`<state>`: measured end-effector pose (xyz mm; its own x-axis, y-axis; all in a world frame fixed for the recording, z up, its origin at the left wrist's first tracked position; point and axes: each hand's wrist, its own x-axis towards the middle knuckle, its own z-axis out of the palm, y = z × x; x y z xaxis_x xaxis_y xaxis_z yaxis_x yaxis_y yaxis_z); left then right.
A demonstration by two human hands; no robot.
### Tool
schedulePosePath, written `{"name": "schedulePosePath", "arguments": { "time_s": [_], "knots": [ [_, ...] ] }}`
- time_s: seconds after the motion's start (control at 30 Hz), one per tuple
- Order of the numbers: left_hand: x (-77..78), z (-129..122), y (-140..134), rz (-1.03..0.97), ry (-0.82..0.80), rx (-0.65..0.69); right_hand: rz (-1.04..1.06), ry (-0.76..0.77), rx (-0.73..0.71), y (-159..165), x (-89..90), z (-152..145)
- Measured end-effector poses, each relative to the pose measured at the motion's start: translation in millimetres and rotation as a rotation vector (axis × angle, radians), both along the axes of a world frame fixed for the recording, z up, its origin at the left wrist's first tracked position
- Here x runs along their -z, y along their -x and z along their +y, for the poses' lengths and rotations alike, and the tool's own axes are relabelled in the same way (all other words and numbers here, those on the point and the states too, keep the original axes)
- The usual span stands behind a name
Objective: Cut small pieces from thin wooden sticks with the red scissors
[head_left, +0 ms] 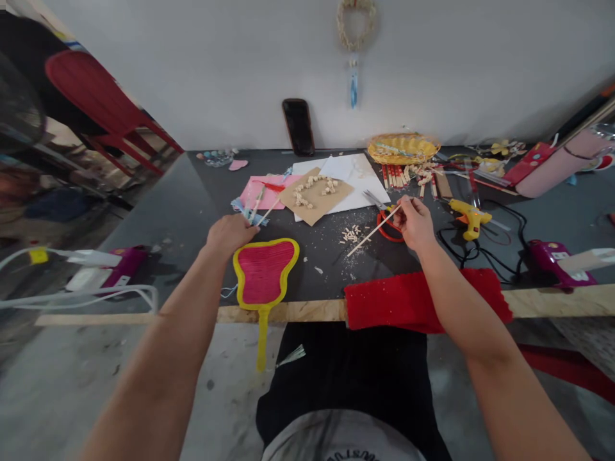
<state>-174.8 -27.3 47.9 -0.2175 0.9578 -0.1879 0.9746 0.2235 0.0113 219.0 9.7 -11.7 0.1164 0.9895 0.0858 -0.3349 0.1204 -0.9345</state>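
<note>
The right hand (414, 221) pinches a thin wooden stick (372, 234) in closed fingers, its tip slanting down over wood bits (352, 234) on the dark surface (317, 269). Orange-handled scissors (387, 218) lie just beneath. The left hand (230, 234) (fingers curled shut) grips sticks (262, 208) beside a pink fan (263, 272).

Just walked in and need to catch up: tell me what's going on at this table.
A person sits at a dark craft table. The right hand holds a thin wooden stick over scattered cut bits, beside red-handled scissors. The left hand rests on a small blue-and-white piece above a pink hand fan. A cardboard sheet with a heart of small pieces lies ahead; a yellow glue gun sits to the right.
</note>
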Motion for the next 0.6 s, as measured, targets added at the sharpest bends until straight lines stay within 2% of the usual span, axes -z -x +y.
{"name": "schedulePosePath", "arguments": {
  "time_s": [0.37, 0.5, 0.6],
  "knots": [
    [-5.3, 9.9, -0.7, 0.051, 0.095, -0.024, -0.012, 0.023, -0.008, -0.3, 1.7, -0.7],
    [-2.5, 16.5, 9.5, -0.028, 0.072, -0.063, -0.020, 0.032, -0.006, 0.1, 1.3, -0.9],
    [-1.2, 18.2, 21.0, -0.164, -0.027, -0.046, -0.023, 0.030, -0.016, 0.2, 0.2, -1.6]
  ]
}}
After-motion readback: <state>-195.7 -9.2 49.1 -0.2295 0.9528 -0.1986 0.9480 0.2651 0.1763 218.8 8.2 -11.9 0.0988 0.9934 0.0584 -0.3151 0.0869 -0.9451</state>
